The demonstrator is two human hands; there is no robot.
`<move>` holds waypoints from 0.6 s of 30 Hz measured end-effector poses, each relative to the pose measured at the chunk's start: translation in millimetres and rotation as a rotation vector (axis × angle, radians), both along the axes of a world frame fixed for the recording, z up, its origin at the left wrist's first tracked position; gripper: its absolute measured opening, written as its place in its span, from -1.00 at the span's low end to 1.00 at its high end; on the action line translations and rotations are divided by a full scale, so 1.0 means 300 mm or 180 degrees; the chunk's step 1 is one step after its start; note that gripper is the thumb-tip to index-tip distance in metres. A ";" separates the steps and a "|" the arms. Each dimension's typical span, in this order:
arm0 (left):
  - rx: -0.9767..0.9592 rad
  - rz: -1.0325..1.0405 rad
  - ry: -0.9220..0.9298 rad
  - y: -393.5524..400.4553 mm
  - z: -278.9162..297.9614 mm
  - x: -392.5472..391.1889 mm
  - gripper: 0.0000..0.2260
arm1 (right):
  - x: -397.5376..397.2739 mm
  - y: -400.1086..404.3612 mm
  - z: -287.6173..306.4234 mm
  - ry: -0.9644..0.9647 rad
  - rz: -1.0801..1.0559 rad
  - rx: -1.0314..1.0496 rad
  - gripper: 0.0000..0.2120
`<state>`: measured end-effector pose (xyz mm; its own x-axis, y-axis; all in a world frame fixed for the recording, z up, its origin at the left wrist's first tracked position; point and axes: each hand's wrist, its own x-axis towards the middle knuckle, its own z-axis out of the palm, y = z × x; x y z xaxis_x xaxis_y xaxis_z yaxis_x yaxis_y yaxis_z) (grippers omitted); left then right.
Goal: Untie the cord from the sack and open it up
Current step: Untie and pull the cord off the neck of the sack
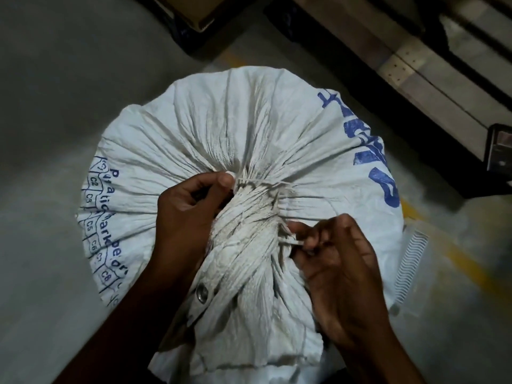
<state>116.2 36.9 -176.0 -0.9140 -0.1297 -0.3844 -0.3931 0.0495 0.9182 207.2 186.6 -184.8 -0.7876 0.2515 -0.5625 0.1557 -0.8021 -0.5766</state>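
Note:
A full white woven sack [227, 128] with blue print stands on the floor, seen from above. Its top is gathered into a twisted neck [243, 239] that lies toward me. A thin pale cord [257, 180] is wound tight around the base of the neck. My left hand [188, 206] grips the neck on its left side, with thumb and fingertips pinching at the cord. My right hand [329, 259] is at the neck's right side, its fingers pinching a loose strand of cord [291, 241]. A metal eyelet [202, 292] shows on the neck's free end.
Grey concrete floor [55, 106] surrounds the sack, with a yellow painted line [465, 267] at the right. A dark pallet or rack frame [388, 79] runs across the upper right. A cardboard box [191, 9] sits at the top. A white ribbed item [410, 261] lies right of the sack.

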 end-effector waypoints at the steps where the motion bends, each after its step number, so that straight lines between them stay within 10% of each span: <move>1: 0.0024 0.0045 0.0040 -0.004 -0.004 0.004 -0.84 | 0.003 0.005 -0.001 0.0093 0.0002 0.0005 -0.62; 6: 0.0022 0.0056 0.0368 0.012 -0.013 0.002 -0.90 | -0.051 0.063 -0.001 0.0248 -0.0073 0.0559 -0.90; 18: 0.0173 -0.0399 0.0446 0.003 -0.030 -0.006 -0.96 | -0.125 0.149 0.019 0.0526 -0.0121 0.2380 -0.47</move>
